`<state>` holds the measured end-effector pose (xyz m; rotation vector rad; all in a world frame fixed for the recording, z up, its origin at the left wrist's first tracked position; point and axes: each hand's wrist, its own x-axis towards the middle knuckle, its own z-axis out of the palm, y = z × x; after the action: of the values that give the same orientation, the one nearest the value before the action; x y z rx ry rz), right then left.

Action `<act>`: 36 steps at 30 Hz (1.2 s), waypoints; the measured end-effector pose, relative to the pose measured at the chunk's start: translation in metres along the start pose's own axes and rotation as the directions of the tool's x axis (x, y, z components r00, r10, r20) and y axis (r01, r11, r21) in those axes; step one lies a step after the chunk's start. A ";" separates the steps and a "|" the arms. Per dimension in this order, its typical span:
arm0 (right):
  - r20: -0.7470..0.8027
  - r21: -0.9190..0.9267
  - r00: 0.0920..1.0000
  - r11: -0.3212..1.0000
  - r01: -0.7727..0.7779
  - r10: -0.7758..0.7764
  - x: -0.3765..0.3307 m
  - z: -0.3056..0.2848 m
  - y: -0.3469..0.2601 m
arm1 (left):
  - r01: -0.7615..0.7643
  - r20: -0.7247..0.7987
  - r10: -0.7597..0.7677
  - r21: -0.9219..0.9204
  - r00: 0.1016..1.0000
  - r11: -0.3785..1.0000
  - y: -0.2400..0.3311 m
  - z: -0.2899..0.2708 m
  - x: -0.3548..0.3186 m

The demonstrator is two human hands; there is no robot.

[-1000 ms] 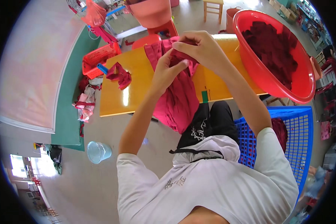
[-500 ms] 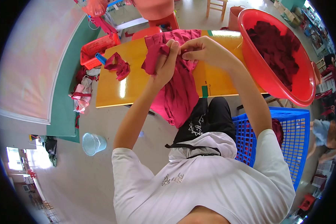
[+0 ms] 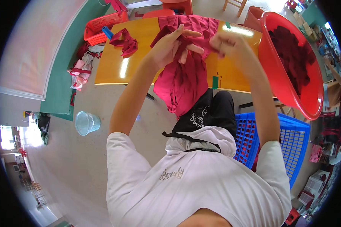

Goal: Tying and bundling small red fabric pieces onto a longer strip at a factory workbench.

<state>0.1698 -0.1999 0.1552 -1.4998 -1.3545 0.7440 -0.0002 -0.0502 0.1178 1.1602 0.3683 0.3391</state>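
Drawing a dark red strip (image 3: 203, 43) taut above crimson cloth (image 3: 180, 90) on the worktop (image 3: 147, 31) looked the current step. The left hand (image 3: 166, 49) had spread fingers, the strip among them; the right hand (image 3: 235, 46) was blurred, its grip unclear. Next called for steady tension.

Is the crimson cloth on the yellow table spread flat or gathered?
Gathered: the crimson cloth shows many folds and hangs bunched over the near edge of the glossy yellow rectangular table. The left hand hides part of it.
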 end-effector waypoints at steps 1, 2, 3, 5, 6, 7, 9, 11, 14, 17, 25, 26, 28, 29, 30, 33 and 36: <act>0.001 -0.041 0.999 0.998 -0.038 0.038 -0.008 0.013 0.006 | -0.041 0.059 0.044 -0.063 0.997 0.997 -0.001 -0.004 0.001; 0.035 -0.004 0.999 1.000 -0.026 0.026 -0.022 0.024 0.013 | -0.023 0.040 0.027 -0.075 0.999 0.997 -0.002 -0.007 0.002; 0.060 0.041 0.998 0.999 -0.014 0.012 -0.039 0.040 0.022 | -0.009 0.047 0.012 -0.067 0.999 0.998 -0.002 -0.010 0.002; -0.088 0.025 0.996 1.000 0.005 -0.002 -0.062 0.093 0.049 | 0.009 0.053 -0.005 -0.079 0.999 0.997 -0.005 -0.015 0.003; -0.069 0.088 0.994 0.992 0.095 -0.089 -0.078 0.119 0.062 | 0.009 0.069 -0.004 -0.075 0.998 0.997 -0.003 -0.017 0.004; 0.083 0.263 0.983 0.948 -0.181 0.165 -0.091 0.146 0.077 | 0.012 0.084 -0.006 -0.071 0.996 0.997 -0.004 -0.018 0.004; 0.274 0.428 0.887 0.779 -0.459 0.372 -0.111 0.192 0.107 | -0.005 0.068 0.009 -0.058 0.998 0.998 -0.004 -0.017 0.004; 0.220 0.467 0.813 0.674 -0.573 0.539 -0.114 0.225 0.137 | -0.002 0.026 0.003 -0.051 1.000 0.999 -0.009 -0.012 0.004; 0.033 0.354 0.876 0.814 -0.461 0.482 -0.101 0.255 0.170 | 0.001 -0.066 -0.004 -0.047 0.998 0.999 -0.023 -0.008 0.007; -0.005 0.283 0.896 0.860 -0.425 0.444 -0.091 0.271 0.183 | 0.044 -0.128 -0.046 -0.019 0.991 0.999 -0.043 -0.015 0.016; 0.066 -0.335 0.954 0.907 -0.254 0.292 -0.133 0.274 0.185 | -0.078 -0.235 0.034 -0.182 0.971 0.980 -0.063 -0.026 0.041; 0.143 -0.404 0.966 0.904 -0.141 0.214 -0.141 0.276 0.186 | -0.082 -0.256 0.030 -0.192 0.966 0.978 -0.057 -0.025 0.044; 0.386 -0.507 0.894 0.862 0.000 0.227 -0.155 0.290 0.186 | -0.081 -0.270 0.032 -0.172 0.962 0.982 -0.045 -0.022 0.046; 0.519 -0.504 0.828 0.858 0.097 0.211 -0.160 0.301 0.187 | -0.050 -0.298 -0.005 -0.178 0.954 0.983 -0.040 -0.020 0.046; 0.625 -0.528 0.746 0.829 0.185 0.231 -0.167 0.316 0.187 | -0.049 -0.281 0.011 -0.129 0.960 0.990 -0.037 -0.017 0.046; 0.772 -0.478 0.605 0.804 0.353 0.194 -0.180 0.359 0.194 | -0.040 -0.260 0.031 -0.027 0.965 0.999 -0.032 -0.007 0.046; 0.748 -0.500 0.631 0.799 0.335 0.204 -0.184 0.367 0.209 | -0.051 -0.293 0.057 0.027 0.954 0.998 -0.033 -0.002 0.045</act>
<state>-0.1157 -0.2751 -0.1985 -1.6413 -2.5122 1.0383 0.0412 -0.0401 0.0817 1.1420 0.6019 0.5599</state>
